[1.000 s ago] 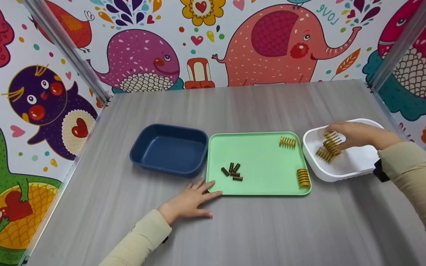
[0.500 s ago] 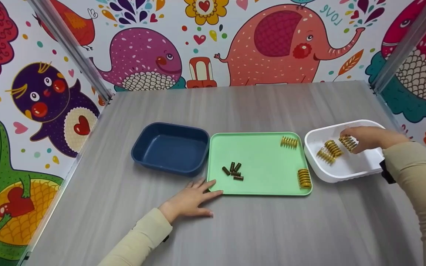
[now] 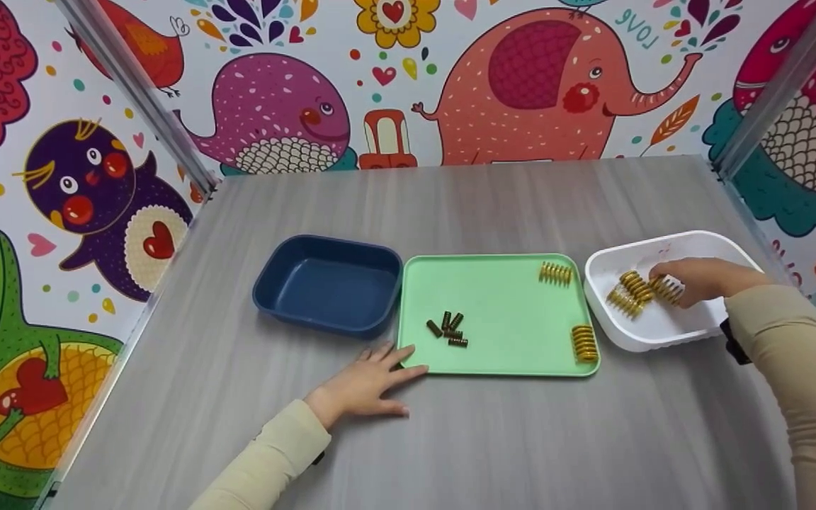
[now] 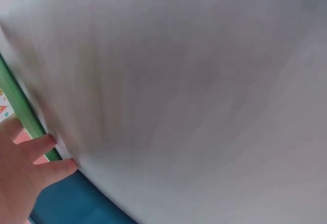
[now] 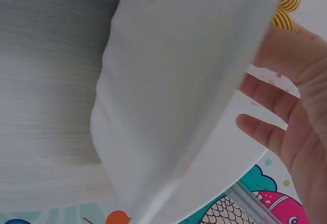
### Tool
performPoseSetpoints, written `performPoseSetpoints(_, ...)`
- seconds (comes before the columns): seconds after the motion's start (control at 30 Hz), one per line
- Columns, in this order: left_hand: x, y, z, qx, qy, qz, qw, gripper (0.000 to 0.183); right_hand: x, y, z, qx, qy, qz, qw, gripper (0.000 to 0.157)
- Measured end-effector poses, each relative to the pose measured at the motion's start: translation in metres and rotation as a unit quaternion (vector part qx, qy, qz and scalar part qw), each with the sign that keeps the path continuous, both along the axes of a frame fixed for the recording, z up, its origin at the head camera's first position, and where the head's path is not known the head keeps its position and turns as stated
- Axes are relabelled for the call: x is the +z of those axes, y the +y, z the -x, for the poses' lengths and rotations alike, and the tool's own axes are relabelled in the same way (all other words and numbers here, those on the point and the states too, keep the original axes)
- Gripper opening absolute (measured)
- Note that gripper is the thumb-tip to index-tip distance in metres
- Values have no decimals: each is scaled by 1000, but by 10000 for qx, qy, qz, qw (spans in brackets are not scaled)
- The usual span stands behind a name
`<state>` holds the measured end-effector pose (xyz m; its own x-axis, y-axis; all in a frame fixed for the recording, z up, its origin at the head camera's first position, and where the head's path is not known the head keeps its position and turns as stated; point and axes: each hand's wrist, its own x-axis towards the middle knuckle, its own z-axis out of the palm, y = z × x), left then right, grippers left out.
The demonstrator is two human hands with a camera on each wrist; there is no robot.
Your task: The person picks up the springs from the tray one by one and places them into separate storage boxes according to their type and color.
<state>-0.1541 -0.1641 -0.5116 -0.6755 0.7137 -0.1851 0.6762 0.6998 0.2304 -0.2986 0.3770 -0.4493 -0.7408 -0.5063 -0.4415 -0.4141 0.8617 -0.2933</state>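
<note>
Where I watch the right hand (image 3: 707, 278): in the white bin (image 3: 698, 241), its fingertips pinching a gold spring (image 3: 667, 289).
Bin springs: two more gold coils (image 3: 636, 287), lying together just left of the pinched one.
Left hand (image 3: 360, 386): fingers spread and gripping nothing, I note; fingertips touch the near left corner of the green tray (image 3: 500, 297).
Tray springs: two gold ones (image 3: 584, 344) toward the right edge, five small dark springs (image 3: 453, 334) clustered at left.
Blue bin (image 3: 326, 294): beside the tray's left edge.

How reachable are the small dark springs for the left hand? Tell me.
Likely yes: the left hand rests at the near left corner of the green tray, the small dark springs lie close by, and nothing stands between.
</note>
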Motion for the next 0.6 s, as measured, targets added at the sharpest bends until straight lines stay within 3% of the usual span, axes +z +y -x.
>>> performPoseSetpoints(0.2, 2, 1, -1, 6, -24, 78, 10000, 68, -4, 1, -3, -152, -136, -83, 9998, 55)
performPoseSetpoints(0.43, 7, 2, -2, 51, -161, 62, 9998, 68, -11, 4, -1, 562, 677, -332, 9956, 50)
performPoseSetpoints(0.6, 7, 2, -2, 51, -165, 76, 9998, 68, -12, 4, 0, 451, 557, -338, 9969, 52)
